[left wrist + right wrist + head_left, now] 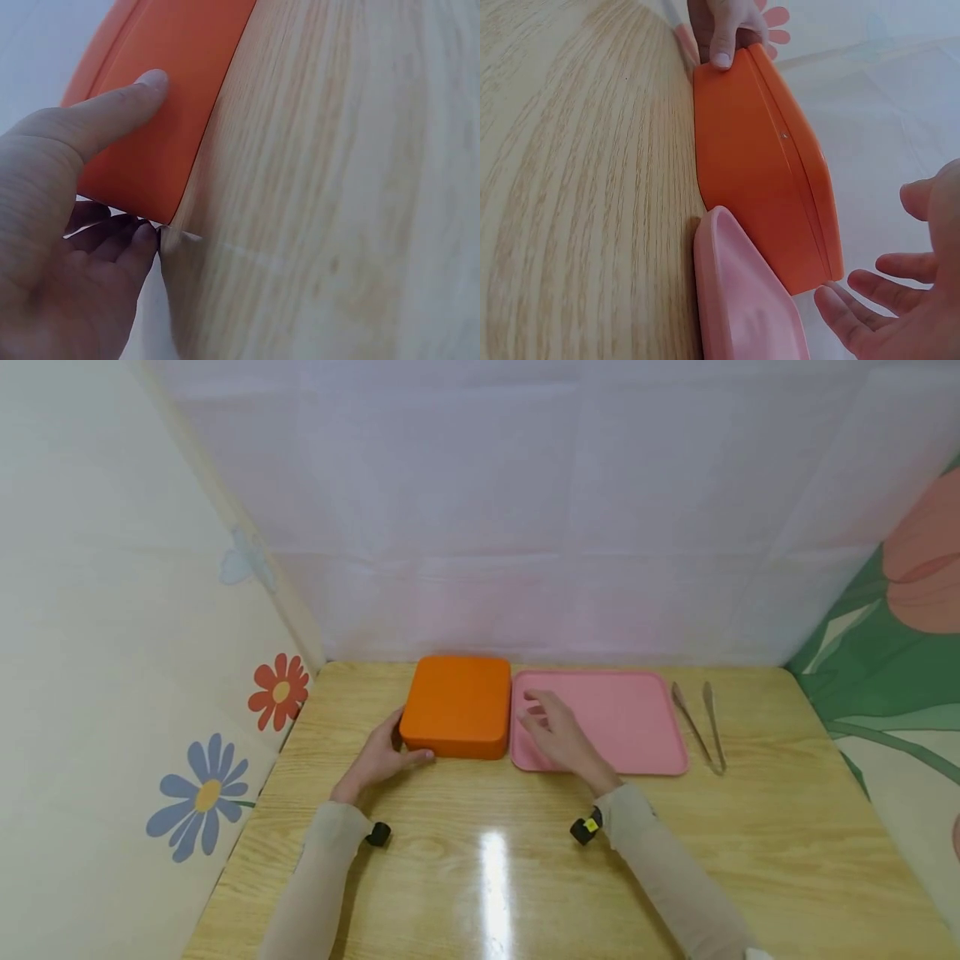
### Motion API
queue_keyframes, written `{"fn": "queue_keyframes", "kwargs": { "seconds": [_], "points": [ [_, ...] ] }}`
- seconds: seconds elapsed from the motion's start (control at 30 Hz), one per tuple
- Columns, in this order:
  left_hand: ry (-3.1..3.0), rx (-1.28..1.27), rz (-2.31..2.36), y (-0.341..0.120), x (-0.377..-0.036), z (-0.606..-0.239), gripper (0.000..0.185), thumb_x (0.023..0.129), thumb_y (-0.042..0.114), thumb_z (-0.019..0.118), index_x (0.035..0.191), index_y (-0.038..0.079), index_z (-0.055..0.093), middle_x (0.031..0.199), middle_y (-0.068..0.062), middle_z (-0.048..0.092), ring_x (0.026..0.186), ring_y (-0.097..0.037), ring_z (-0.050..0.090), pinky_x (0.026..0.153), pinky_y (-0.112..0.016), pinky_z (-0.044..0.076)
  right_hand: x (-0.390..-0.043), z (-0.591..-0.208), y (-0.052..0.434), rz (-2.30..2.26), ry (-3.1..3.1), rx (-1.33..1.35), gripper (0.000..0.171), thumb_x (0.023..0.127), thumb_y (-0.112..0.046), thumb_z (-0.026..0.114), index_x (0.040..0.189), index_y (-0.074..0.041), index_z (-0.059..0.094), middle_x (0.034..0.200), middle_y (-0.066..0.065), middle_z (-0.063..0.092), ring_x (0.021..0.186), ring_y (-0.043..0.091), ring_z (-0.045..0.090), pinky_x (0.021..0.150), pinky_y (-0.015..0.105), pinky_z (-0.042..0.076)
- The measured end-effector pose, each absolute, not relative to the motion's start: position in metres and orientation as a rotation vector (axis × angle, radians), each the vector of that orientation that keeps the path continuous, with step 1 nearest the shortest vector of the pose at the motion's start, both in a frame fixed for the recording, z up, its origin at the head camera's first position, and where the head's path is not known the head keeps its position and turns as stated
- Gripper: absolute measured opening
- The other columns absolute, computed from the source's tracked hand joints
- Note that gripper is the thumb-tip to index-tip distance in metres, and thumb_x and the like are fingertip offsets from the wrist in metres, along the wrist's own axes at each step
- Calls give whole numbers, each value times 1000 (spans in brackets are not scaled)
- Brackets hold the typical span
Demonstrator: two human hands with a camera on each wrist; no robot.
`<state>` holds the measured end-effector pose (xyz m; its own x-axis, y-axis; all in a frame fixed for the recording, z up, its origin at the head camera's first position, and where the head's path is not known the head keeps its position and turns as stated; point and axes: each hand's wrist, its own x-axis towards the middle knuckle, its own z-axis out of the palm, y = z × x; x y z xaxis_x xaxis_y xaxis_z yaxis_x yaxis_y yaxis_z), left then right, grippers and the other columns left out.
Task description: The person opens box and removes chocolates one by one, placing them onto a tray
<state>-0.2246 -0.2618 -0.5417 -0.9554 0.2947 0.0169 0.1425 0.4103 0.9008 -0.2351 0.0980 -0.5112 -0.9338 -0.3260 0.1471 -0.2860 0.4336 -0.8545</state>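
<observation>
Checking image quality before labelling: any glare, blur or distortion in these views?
Head view: a bright glare streak on the table, everything sharp. Left wrist view: the left hand is close and soft, the orange box looks curved. Right wrist view: wood grain bows, the right hand slightly blurred.

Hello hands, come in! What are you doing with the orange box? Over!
Left hand grips orange box corner. Right hand open over pink tray, not touching box. Tongs off right, nothing blocking.
</observation>
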Motion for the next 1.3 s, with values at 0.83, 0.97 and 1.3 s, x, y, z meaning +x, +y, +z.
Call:
{"fn": "queue_keyframes", "kwargs": {
  "seconds": [0.83,0.97,1.3],
  "points": [
    [2521,405,1565,-260,-228,-544,100,93,19,86,170,8,25,171,-17,37,158,-35,36,131,-53,27,-240,-517,78,-1588,2565,-533,53,110,-28,60,150,4,51,147,27,58,128,40,66,110,52,55],
    [2512,403,1569,-259,-228,-544,102,93,20,86,172,11,22,173,-15,34,160,-33,34,132,-51,26,-238,-518,75,-1586,2555,-521,52,109,-28,62,150,2,53,146,23,59,127,38,66,109,51,56],
    [2521,381,1544,-259,-226,-543,108,93,28,87,173,17,16,176,-12,28,162,-35,29,132,-55,24,-235,-520,69,-1641,2534,-518,56,102,-17,74,150,4,54,143,23,59,120,37,69,102,46,60]
  ]
}}
